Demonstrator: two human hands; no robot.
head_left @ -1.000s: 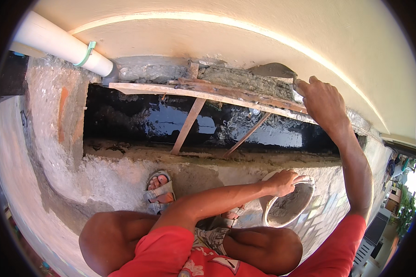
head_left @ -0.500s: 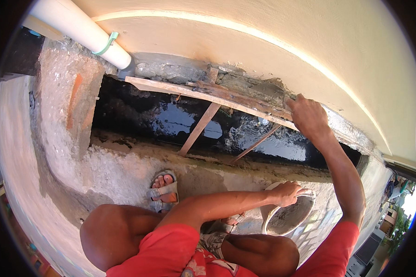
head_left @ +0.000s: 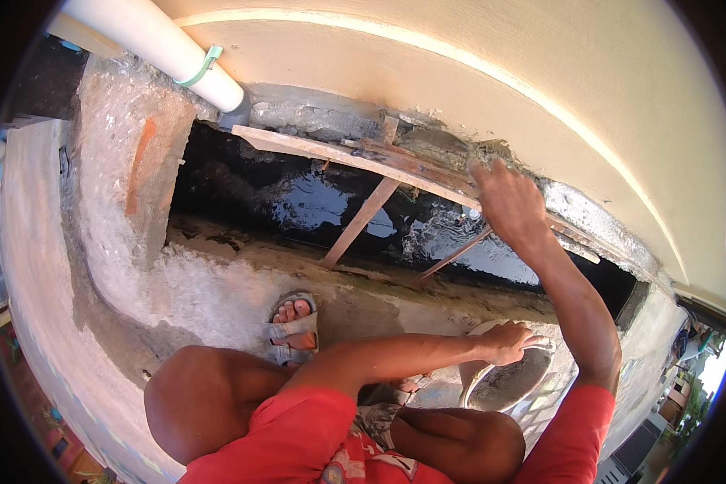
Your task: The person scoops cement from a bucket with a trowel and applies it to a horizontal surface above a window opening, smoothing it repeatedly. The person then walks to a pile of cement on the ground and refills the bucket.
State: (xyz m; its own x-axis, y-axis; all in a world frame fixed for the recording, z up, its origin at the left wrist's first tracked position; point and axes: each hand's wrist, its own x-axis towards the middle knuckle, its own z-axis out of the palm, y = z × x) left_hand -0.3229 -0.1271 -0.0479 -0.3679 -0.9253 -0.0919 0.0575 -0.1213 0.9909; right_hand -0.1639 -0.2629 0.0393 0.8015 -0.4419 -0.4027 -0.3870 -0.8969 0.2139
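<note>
The right hand (head_left: 510,206) is raised to the far edge of the water-filled concrete trench (head_left: 315,202), where its fingers are bent down onto the long grey weathered wooden plank (head_left: 331,152) that lies along the foot of the cream plastered wall (head_left: 500,89); whether the fingers hold a small tool or only press wet grey mortar (head_left: 452,149) against the plank is hidden by the hand itself. The plank's long axis runs from the white plastic drainpipe (head_left: 161,48) at the left end of the trench across to the right end, so it lies crosswise ahead of the person, and the right hand rests on its right half. Two thin brown wooden props (head_left: 361,224) slant from the plank down to the near edge of the trench, one to the left of the hand and one just beneath it. The left hand (head_left: 504,343) is low and close to the body, closed around the rim of a round grey mortar-smeared pan (head_left: 508,383) that sits on the concrete floor (head_left: 218,298) at the near edge of the trench. The right hand is thus the nearer one to the plank; the left is well apart from it, with the open water between.
</note>
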